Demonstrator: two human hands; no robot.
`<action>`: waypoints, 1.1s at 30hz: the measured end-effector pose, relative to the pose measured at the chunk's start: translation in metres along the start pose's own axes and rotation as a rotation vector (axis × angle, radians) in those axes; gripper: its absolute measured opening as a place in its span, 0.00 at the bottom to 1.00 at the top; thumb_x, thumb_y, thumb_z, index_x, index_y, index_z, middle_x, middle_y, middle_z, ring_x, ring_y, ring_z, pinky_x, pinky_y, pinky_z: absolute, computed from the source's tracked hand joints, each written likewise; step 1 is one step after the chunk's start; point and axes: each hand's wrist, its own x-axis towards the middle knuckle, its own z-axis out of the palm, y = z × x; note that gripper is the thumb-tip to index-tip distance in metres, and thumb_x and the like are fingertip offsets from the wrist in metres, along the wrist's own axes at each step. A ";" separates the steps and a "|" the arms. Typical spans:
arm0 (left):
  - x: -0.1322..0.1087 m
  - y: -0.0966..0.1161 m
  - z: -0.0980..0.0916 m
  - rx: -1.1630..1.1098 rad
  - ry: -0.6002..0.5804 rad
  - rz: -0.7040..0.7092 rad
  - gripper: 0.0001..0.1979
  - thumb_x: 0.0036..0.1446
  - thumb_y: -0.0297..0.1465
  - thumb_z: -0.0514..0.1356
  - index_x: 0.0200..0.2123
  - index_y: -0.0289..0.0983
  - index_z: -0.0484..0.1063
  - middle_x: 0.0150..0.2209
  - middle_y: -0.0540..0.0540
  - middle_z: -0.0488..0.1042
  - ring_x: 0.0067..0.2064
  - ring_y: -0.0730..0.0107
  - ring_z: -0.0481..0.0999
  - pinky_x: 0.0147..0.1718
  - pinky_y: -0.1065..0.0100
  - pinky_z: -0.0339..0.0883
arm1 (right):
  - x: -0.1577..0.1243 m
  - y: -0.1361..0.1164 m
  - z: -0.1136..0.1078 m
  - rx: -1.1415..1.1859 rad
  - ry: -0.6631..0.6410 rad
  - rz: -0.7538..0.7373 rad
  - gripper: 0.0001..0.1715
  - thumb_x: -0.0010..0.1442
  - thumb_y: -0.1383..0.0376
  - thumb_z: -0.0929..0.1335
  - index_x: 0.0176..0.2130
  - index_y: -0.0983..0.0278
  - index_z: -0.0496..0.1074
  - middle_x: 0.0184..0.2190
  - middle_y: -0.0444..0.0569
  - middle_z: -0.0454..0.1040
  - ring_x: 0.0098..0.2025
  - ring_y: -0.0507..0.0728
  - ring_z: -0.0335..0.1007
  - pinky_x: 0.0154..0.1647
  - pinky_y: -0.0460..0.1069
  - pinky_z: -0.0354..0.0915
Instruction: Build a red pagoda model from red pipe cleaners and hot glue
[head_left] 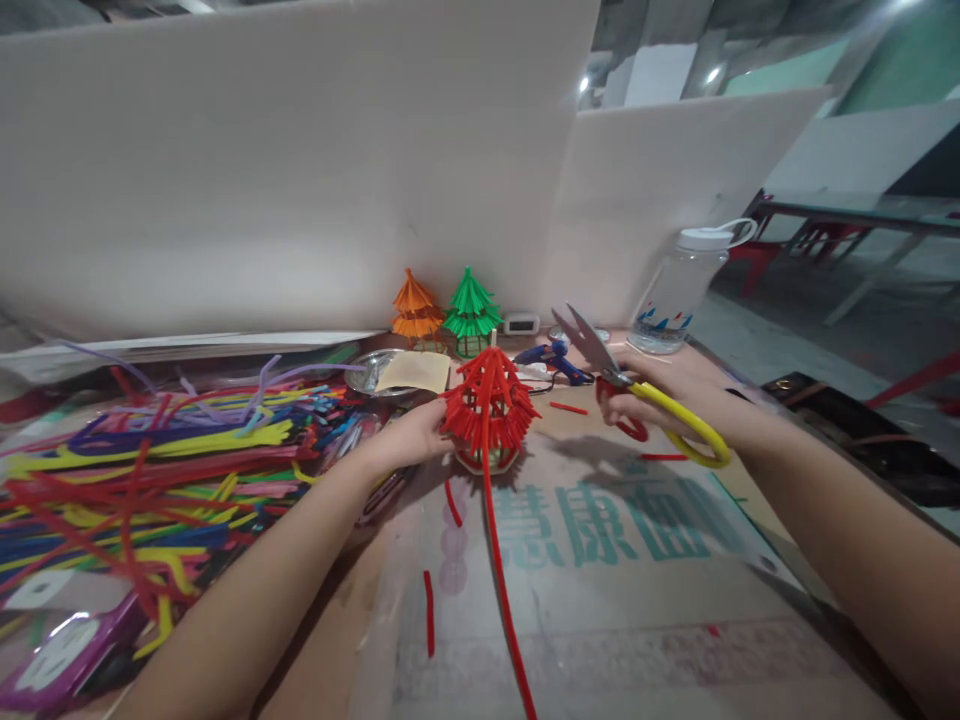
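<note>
My left hand (421, 430) is closed on the side of a small red pagoda-like model (491, 405) covered in fuzzy pipe-cleaner strips. From its front a long red pipe cleaner (499, 570) trails toward me over the table. Held up to the right are scissors (600, 350) with yellow and red handles, their blades slightly apart; my right hand (660, 390) grips them by the handles. The blades point up and left, apart from the model. Short red offcuts (430, 612) lie on the printed plastic sheet (615, 610). My left fingertips are partly hidden behind the model.
Many coloured pipe cleaners (150, 480) cover the left side. Behind stand an orange model (417, 310), a green model (471, 310), a metal dish (367, 372) and a blue glue gun (555, 358). A clear bottle (675, 290) stands at back right, before white panels (300, 170).
</note>
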 end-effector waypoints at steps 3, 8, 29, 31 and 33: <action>0.004 -0.010 0.003 -0.040 0.039 -0.001 0.16 0.54 0.31 0.59 0.45 0.33 0.76 0.50 0.42 0.79 0.51 0.54 0.77 0.56 0.56 0.68 | -0.005 -0.006 0.003 -0.001 -0.146 -0.067 0.21 0.63 0.49 0.67 0.46 0.62 0.69 0.37 0.48 0.70 0.36 0.55 0.68 0.36 0.49 0.65; 0.004 -0.017 0.003 -0.112 0.094 -0.016 0.19 0.53 0.30 0.59 0.49 0.34 0.75 0.48 0.43 0.80 0.51 0.54 0.77 0.56 0.55 0.68 | -0.006 -0.008 0.009 -0.161 -0.254 -0.072 0.22 0.62 0.48 0.68 0.46 0.61 0.73 0.40 0.50 0.74 0.40 0.58 0.70 0.38 0.50 0.65; 0.000 0.020 0.008 0.101 0.128 0.029 0.12 0.56 0.32 0.58 0.42 0.36 0.76 0.44 0.43 0.81 0.44 0.56 0.79 0.46 0.61 0.72 | 0.002 -0.011 0.030 -0.130 -0.260 -0.110 0.23 0.65 0.48 0.65 0.47 0.63 0.72 0.47 0.51 0.75 0.45 0.58 0.70 0.44 0.50 0.63; 0.000 0.021 0.009 0.134 0.133 0.015 0.12 0.57 0.32 0.57 0.42 0.36 0.75 0.44 0.42 0.81 0.44 0.57 0.79 0.45 0.61 0.72 | 0.002 -0.011 0.031 -0.118 -0.247 -0.126 0.23 0.65 0.49 0.65 0.47 0.64 0.73 0.48 0.52 0.75 0.45 0.57 0.70 0.44 0.49 0.63; -0.001 0.021 0.010 0.157 0.133 -0.004 0.12 0.56 0.32 0.58 0.42 0.36 0.75 0.42 0.43 0.81 0.42 0.58 0.79 0.44 0.61 0.72 | 0.002 -0.011 0.031 -0.115 -0.240 -0.124 0.23 0.66 0.49 0.65 0.47 0.64 0.73 0.46 0.51 0.75 0.44 0.57 0.71 0.43 0.49 0.63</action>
